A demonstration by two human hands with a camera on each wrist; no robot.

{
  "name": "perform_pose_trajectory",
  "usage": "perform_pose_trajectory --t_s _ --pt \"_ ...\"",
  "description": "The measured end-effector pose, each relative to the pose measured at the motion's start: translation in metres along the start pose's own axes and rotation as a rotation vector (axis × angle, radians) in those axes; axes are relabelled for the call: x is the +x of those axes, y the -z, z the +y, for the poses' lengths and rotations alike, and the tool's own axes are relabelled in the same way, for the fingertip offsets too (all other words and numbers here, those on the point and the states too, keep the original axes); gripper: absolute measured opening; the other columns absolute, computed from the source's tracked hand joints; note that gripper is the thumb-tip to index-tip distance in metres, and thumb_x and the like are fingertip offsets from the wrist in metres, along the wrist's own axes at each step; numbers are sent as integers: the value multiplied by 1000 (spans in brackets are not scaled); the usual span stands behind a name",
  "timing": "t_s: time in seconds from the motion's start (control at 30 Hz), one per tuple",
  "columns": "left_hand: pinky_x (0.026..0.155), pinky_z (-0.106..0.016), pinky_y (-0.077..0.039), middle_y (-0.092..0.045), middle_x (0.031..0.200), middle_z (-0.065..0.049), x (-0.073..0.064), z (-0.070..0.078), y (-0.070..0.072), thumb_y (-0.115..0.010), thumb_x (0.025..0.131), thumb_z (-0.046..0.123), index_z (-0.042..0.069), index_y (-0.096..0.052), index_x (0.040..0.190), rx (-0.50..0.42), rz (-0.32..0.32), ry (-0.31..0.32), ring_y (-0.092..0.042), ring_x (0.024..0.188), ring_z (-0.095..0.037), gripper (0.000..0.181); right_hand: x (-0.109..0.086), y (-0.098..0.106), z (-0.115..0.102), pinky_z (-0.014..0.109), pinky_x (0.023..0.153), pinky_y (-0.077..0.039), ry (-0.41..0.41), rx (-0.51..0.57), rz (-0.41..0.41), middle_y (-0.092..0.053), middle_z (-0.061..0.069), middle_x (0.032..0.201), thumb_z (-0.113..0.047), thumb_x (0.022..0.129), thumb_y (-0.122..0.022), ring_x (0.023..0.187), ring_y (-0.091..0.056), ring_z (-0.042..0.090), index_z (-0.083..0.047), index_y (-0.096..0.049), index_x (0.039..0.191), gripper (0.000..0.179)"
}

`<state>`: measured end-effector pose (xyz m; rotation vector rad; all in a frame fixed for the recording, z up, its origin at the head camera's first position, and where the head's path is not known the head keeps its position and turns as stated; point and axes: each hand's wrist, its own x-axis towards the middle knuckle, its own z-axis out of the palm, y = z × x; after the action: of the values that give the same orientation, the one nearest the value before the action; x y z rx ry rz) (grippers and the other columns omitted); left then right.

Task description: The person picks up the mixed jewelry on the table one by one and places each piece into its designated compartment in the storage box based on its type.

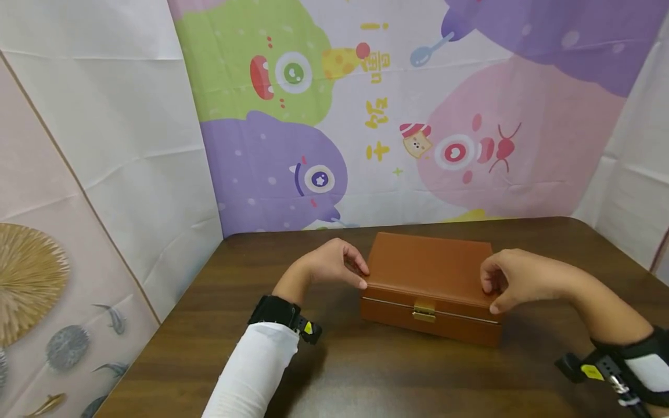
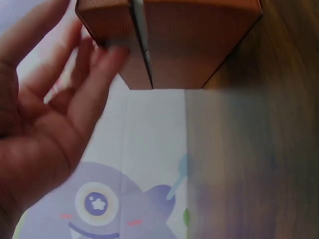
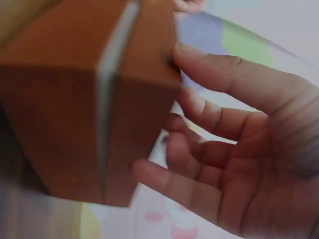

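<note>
A brown leather-look box (image 1: 428,267) rests on the table, its lid down and a gold clasp (image 1: 424,310) at the front. A pale line runs along the seam between lid and base. My left hand (image 1: 337,264) is at the lid's left front corner, fingers loosely bent; in the left wrist view the thumb and fingers lie beside the lid (image 2: 107,22). My right hand (image 1: 528,278) is at the right front corner. In the right wrist view its thumb touches the lid's edge (image 3: 149,55), and the other fingers lie loosely along the lid's side.
The dark wooden table (image 1: 334,371) reaches back to a cloth backdrop (image 1: 376,191) with cartoon monsters. White cloth (image 1: 115,116) hangs at the left and another sheet at the right. Both wrists wear black camera straps (image 1: 277,312).
</note>
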<state>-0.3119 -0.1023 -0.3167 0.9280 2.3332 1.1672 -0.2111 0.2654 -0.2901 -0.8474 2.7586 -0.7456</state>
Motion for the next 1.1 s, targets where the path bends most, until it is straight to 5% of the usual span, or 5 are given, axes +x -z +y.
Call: perform_pose_trajectory --t_s 0.17,0.33,0.63,0.93,1.1 --pt "81 -48 -56 -52 136 -18 6 -7 -5 -68 93 34 3 -48 139 -333 75 190 -54 121 -38 59 1 7 15 31 59 -53 -148 78 93 -62 3 85 -32 88 -74 69 -58 17 0 -62 101 37" --pt "75 -64 -52 -19 157 -21 11 -15 -16 -52 92 61 20 -15 157 -614 -1 358 -28 135 -54 85 -4 -3 38 39 60 -58 -353 243 -19 -60 20 103 -44 98 -55 77 -63 24 19 -47 125 69" --pt "72 -62 -54 -28 154 -18 13 -12 -25 -66 92 39 21 -22 156 -638 45 391 -34 133 -51 79 4 -24 56 45 69 -59 -393 651 20 -41 32 118 -40 102 -48 89 -61 27 25 -21 134 77" --pt "68 -57 -56 -55 128 -22 4 -14 -27 -71 90 14 14 -30 153 -640 122 360 -64 101 -39 75 27 -29 50 43 68 -59 -370 746 107 -67 12 88 -36 102 -49 78 -69 25 22 -40 126 64" --pt "67 -54 -57 -58 128 -25 -6 -25 -19 -69 91 12 14 -27 154 -648 187 349 -65 100 -38 76 51 -34 46 28 56 -51 -356 720 180 -54 0 70 -36 101 -53 58 -53 9 18 -39 135 66"
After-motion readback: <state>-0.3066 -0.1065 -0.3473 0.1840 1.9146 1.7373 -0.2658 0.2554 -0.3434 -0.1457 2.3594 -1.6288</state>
